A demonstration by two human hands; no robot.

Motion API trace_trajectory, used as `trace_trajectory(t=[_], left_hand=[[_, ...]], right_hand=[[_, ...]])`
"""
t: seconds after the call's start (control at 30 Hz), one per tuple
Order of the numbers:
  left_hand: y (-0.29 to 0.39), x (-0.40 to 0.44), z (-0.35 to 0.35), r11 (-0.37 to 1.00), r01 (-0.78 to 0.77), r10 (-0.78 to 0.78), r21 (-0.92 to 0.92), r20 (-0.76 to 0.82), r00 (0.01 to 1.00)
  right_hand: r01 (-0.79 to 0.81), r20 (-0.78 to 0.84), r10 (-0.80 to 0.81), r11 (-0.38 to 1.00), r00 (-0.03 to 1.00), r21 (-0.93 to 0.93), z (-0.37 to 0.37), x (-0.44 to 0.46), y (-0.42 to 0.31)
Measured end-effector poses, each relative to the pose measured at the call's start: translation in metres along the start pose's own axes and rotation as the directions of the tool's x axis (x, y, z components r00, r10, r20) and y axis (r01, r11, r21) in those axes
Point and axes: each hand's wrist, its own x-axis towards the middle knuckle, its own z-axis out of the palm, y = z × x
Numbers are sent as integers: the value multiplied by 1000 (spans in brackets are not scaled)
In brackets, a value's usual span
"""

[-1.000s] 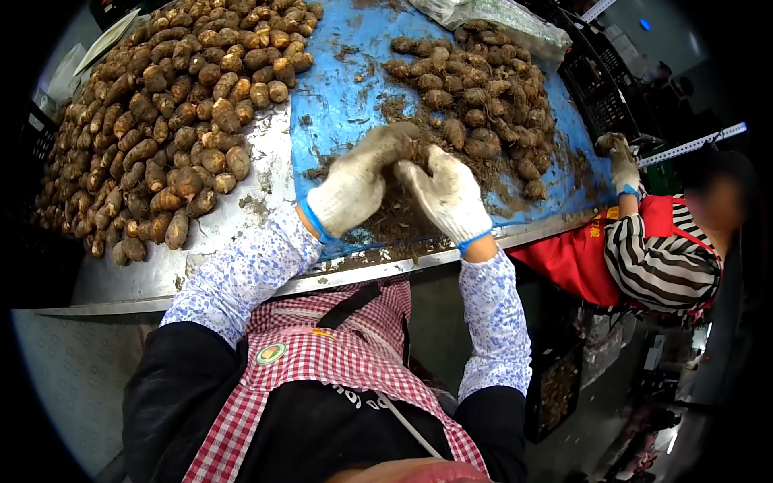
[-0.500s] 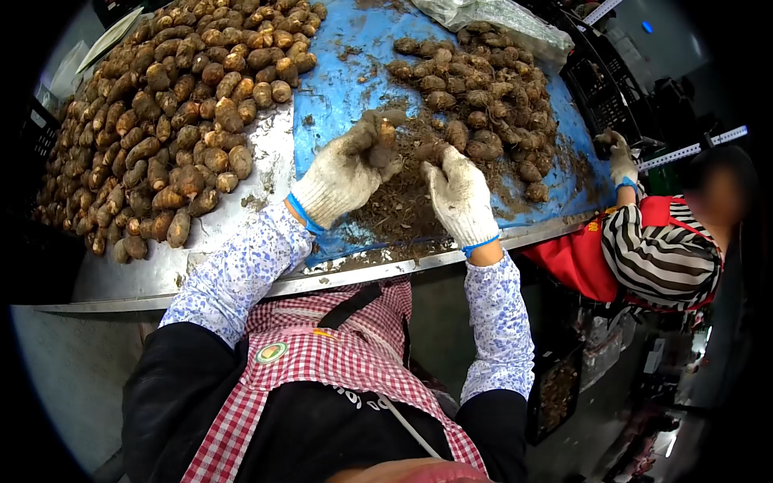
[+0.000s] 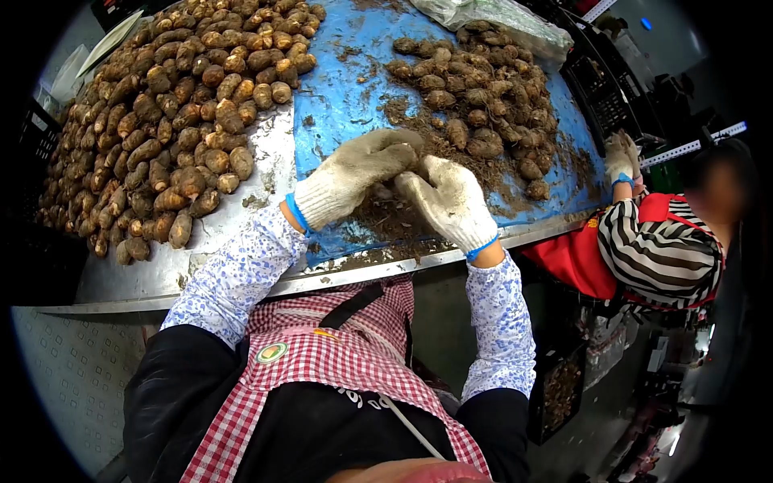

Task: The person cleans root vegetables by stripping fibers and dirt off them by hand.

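My gloved left hand (image 3: 354,173) is closed, its fingers curled over and meeting the right hand above the dirt-strewn edge of the blue sheet (image 3: 326,121). A taro showed in it a moment ago; the fingers now cover it. My gloved right hand (image 3: 451,203) is closed too, its fingertips tucked under and against the left. Whatever lies between the two hands is hidden. Beyond them is a pile of soil-covered, hairy taros (image 3: 483,101). To the left, a larger pile of cleaner taros (image 3: 185,105) covers the metal tabletop (image 3: 270,161).
Loose soil and root scraps (image 3: 394,217) lie beneath my hands. A clear plastic bag (image 3: 507,28) rests at the far edge. Black crates (image 3: 604,80) stand to the right, where a co-worker in a striped sleeve (image 3: 660,249) has gloved hands at the table's end.
My hands have come together, and the left fingers have folded over, hiding the taro that showed there. The co-worker's second hand has come into view beside the first.
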Motion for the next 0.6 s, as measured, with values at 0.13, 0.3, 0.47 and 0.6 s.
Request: trace_trajectory(t=[0.13, 0.3, 0.47, 0.6], left_hand=[[-17, 5, -18, 944, -40, 71, -327, 84, 994], [-15, 8, -23, 819, -119, 239, -561, 145, 960], [-21, 7, -21, 871, -122, 234, -476, 183, 955], [-9, 1, -15, 957, -158, 189, -245, 108, 976]], right_hand=[[63, -97, -73, 993, 993, -102, 12, 6, 18], [-114, -265, 46, 962, 963, -249, 3, 3, 52], [-49, -296, 30, 997, 955, -58, 2, -10, 31], [-56, -353, 20, 994, 935, -92, 0, -14, 46]])
